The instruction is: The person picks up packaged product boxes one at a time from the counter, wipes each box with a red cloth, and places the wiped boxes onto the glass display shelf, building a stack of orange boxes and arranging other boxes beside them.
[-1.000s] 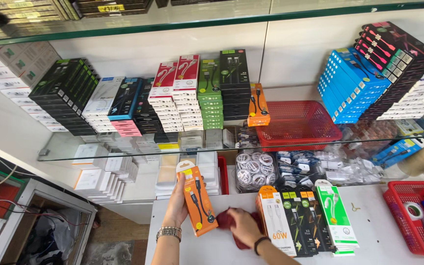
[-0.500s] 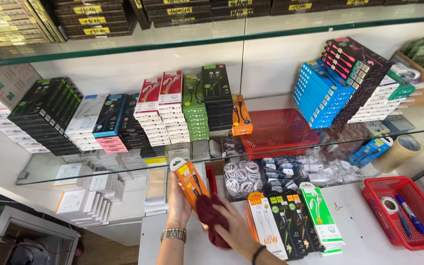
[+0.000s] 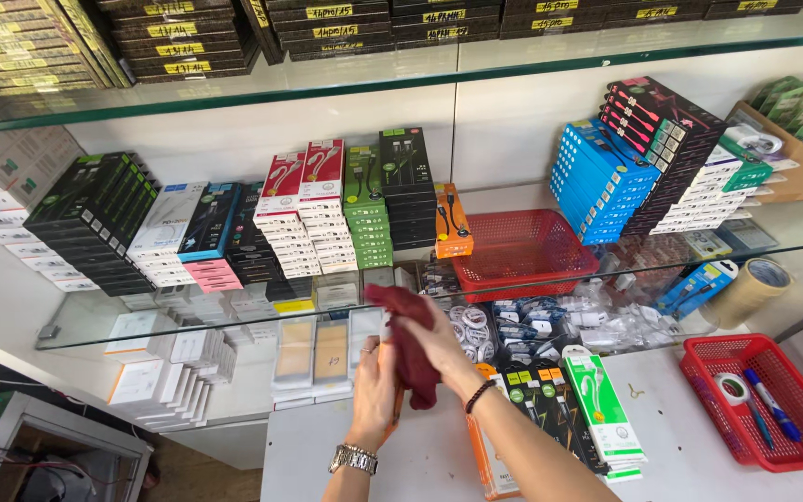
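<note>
My right hand (image 3: 440, 344) grips a dark red cloth (image 3: 409, 336) and presses it against an orange cable package (image 3: 392, 404), which is mostly hidden behind the cloth and my hands. My left hand (image 3: 375, 389), with a ring and a metal wristwatch, holds that package upright from the left. Both hands hover above the white counter (image 3: 346, 465), in front of the lower glass shelf (image 3: 188, 321). A row of boxed cables (image 3: 564, 409) in orange, black and green-white stands just right of my right forearm.
Stacks of boxed cables fill the glass shelf: black (image 3: 95, 218), red-white (image 3: 304, 209), green (image 3: 366, 209), blue (image 3: 597, 191). A red basket (image 3: 522, 251) sits on the shelf. Another red basket (image 3: 759, 400) with tape and pens sits on the counter at right, a tape roll (image 3: 750, 290) behind it.
The orange package was fully visible in my left hand; my right hand has since raised the red cloth over it. The view tilted upward and came closer to the shelf.
</note>
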Demonstrator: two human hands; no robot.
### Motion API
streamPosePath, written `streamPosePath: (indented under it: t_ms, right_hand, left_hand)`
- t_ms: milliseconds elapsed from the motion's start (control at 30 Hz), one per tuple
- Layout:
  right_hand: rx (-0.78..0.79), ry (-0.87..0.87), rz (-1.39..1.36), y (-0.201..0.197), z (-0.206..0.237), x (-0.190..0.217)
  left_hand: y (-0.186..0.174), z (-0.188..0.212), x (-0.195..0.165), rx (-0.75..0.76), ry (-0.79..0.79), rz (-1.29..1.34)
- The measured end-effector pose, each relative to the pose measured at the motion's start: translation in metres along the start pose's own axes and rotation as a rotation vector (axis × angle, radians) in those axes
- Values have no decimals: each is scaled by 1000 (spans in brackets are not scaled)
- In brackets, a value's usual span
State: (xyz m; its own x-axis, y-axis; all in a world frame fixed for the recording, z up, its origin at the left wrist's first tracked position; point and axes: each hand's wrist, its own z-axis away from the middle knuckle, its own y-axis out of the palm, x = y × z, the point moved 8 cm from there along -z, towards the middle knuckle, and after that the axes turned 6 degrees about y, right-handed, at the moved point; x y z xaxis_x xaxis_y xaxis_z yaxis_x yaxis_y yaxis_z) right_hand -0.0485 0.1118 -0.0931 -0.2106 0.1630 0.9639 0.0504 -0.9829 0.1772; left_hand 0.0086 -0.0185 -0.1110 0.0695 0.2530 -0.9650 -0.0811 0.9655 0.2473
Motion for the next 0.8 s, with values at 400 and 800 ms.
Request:
streamPosePath:
  t_ms: [400, 800]
  right_hand:
    - [57, 431, -715, 3, -22, -90]
    - [123, 78, -115, 14, -5, -98]
  left_hand:
    - [17, -23, -5, -158, 286, -800]
    - [13, -32, -32, -211, 159, 0]
